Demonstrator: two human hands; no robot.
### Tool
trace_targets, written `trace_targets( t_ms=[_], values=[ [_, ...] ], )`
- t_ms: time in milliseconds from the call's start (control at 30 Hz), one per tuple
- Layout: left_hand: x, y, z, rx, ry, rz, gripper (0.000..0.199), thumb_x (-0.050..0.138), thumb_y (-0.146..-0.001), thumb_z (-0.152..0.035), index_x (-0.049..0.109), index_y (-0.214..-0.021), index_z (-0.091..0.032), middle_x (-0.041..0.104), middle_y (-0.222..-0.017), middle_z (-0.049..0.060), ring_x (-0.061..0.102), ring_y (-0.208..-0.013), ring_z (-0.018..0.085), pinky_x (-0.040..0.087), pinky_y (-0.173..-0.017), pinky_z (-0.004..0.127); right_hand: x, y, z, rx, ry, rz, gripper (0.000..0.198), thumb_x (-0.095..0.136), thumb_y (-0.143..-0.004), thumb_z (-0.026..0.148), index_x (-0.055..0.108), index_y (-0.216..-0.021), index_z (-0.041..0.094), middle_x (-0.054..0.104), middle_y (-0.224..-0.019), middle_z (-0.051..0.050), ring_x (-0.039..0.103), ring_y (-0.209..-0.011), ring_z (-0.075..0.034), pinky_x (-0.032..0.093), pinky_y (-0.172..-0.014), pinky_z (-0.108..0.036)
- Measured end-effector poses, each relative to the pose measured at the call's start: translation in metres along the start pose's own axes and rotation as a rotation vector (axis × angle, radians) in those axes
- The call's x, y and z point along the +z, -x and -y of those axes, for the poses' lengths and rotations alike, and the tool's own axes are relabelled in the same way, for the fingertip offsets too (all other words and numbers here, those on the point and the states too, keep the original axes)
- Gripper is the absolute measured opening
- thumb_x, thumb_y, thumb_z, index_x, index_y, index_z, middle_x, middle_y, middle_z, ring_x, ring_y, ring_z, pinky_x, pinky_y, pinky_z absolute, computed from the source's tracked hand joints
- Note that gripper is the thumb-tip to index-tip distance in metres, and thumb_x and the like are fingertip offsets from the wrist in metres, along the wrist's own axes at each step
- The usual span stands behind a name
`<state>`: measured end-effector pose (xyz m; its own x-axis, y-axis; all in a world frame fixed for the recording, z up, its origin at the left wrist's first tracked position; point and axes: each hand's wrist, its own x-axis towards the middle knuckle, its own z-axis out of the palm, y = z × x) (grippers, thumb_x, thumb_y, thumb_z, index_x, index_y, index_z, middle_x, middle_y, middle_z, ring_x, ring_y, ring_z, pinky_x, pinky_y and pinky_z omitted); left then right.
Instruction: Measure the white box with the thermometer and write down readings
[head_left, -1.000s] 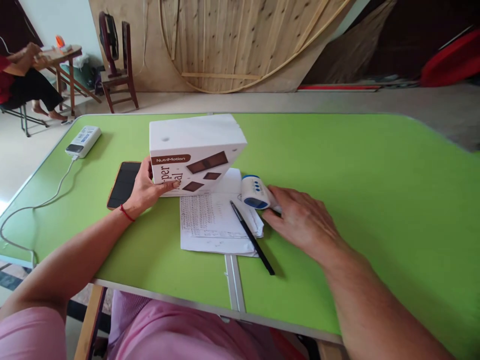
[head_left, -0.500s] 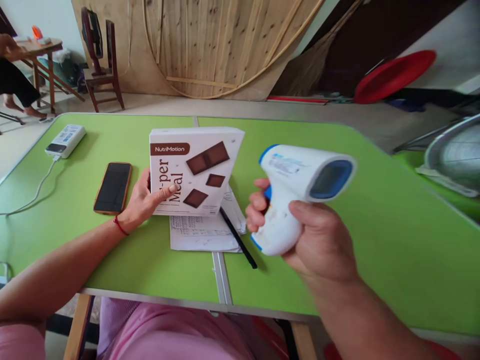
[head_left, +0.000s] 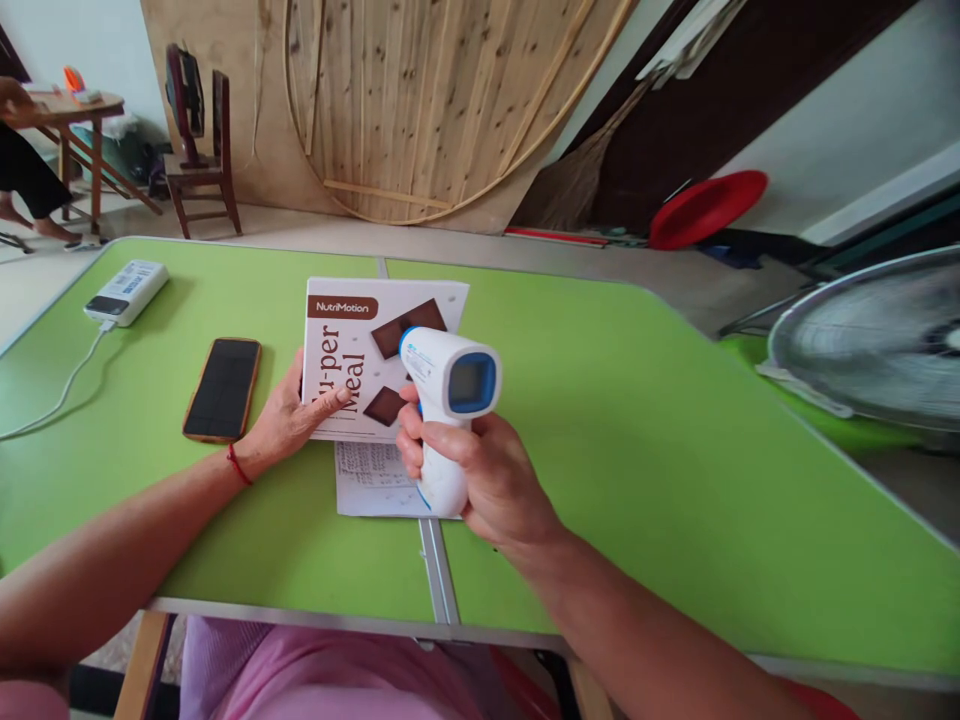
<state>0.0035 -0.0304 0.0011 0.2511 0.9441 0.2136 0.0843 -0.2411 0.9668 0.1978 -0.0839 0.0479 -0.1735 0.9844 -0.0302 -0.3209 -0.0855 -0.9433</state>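
Jutting above right hand (head_left: 491,470), thermometer gun (head_left: 446,385), white box (head_left: 356,350) in left hand (head_left: 292,415).

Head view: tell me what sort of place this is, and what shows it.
Probably a room in a home: a wooden chair by the far wall, a fan at the right, and a green table in front.

The single view looks from the person's head; it faces forward and down; the green table (head_left: 637,480) is near; the wooden panel (head_left: 420,100) stands farther.
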Motion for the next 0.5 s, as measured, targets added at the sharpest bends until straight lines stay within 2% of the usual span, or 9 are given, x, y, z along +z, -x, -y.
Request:
trace_targets(
  t_ms=[200, 333, 500],
  values=[
    [-0.001, -0.002, 0.002, 0.027, -0.039, -0.011, 0.059, 0.072, -0.081, -0.056, 0.051, -0.120, -0.017, 0.066, -0.113, 0.012, 0.064, -0.097, 0.026, 0.054, -0.085, 0.041, 0.005, -0.010, -0.003, -0.028, 0.013, -0.013, 0.021, 0.075, -0.072, 0.029, 0.063, -0.087, 0.020, 0.053, -0.061, 0.007, 0.048, -0.049, -0.008, 0.039, -0.046, -0.025],
    [-0.002, -0.004, 0.001, 0.028, -0.050, -0.002, 0.059, 0.072, -0.080, -0.056, 0.051, -0.118, -0.017, 0.067, -0.107, 0.011, 0.064, -0.091, 0.025, 0.054, -0.080, 0.040, 0.009, -0.011, -0.004, 0.009, -0.013, 0.002, 0.023, 0.076, -0.071, 0.031, 0.061, -0.085, 0.020, 0.052, -0.060, 0.007, 0.048, -0.050, -0.008, 0.038, -0.048, -0.025],
    [-0.003, -0.004, 0.000, 0.068, -0.067, -0.001, 0.052, 0.071, -0.083, -0.055, 0.053, -0.116, -0.019, 0.068, -0.108, 0.011, 0.064, -0.096, 0.027, 0.054, -0.083, 0.042, 0.014, -0.014, -0.007, 0.043, -0.034, -0.004, 0.021, 0.073, -0.070, 0.032, 0.059, -0.082, 0.021, 0.051, -0.057, 0.007, 0.046, -0.049, -0.009, 0.036, -0.047, -0.025]
  ],
)
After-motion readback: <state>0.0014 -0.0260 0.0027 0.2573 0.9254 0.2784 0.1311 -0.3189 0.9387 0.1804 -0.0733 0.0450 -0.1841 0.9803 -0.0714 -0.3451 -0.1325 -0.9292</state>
